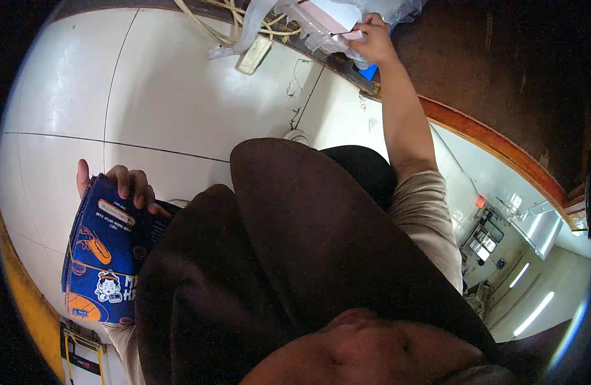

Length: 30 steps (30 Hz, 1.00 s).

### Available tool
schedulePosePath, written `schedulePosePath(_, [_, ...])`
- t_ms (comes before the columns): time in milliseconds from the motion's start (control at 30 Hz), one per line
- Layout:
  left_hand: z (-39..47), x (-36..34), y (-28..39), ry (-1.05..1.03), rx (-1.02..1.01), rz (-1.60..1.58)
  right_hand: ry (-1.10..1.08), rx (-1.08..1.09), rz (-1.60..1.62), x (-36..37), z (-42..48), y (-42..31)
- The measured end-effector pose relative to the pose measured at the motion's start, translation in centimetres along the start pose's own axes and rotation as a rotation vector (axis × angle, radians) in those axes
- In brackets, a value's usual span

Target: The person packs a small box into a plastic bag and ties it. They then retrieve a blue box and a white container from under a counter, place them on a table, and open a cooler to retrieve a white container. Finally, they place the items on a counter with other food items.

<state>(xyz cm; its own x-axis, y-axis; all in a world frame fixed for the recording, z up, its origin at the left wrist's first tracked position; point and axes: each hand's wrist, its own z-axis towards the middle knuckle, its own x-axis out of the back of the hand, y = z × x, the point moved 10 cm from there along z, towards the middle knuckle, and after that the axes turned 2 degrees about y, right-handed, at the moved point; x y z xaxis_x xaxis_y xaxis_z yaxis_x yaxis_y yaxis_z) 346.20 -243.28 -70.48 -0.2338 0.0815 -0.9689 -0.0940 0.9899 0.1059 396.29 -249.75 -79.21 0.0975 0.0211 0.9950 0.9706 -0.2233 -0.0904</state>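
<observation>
On the left of the view, my left hand (132,185) holds a stack of dark blue printed packaging sheets (95,260). Orange drawings, a cartoon figure and white writing cover the top one. My thumb sticks out past the stack's edge, and part of the stack is hidden behind dark cloth. At the upper right, my right arm reaches far out. The fingers of my right hand (376,41) pinch the edge of a pale pink and white card or paper item (334,17), which lies in clear plastic wrapping (314,38). Something blue (368,72) shows beneath the plastic.
Cream cables (237,19) lie beside a white power strip (254,55) at the top. Below is a white tiled floor (170,86) with cracks. A dark wooden surface (478,53) with an orange-brown edge (497,142) spans the right. A yellow-framed object (83,351) stands lower left.
</observation>
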Motion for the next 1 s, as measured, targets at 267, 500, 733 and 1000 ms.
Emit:
schedulePosePath(267, [0.2, 0.2, 0.1, 0.049, 0.013, 0.005, -0.044, -0.026, 0.059, 0.5, 0.5, 0.2])
schedulePosePath(500, [0.3, 0.0, 0.1, 0.075, 0.022, 0.033, -0.118, 0.026, 0.268, -0.7, 1.0, 2.4])
schedulePosePath(733, [0.2, -0.3, -0.2, 0.096, 0.011, 0.001, -0.129, 0.040, 0.270, -1.4, 1.1, 2.7])
schedulePosePath(1000, [1.0, 0.1, 0.4, 0.049, 0.037, 0.030, -0.139, -0.245, -0.072, -2.2, -1.0, 0.5])
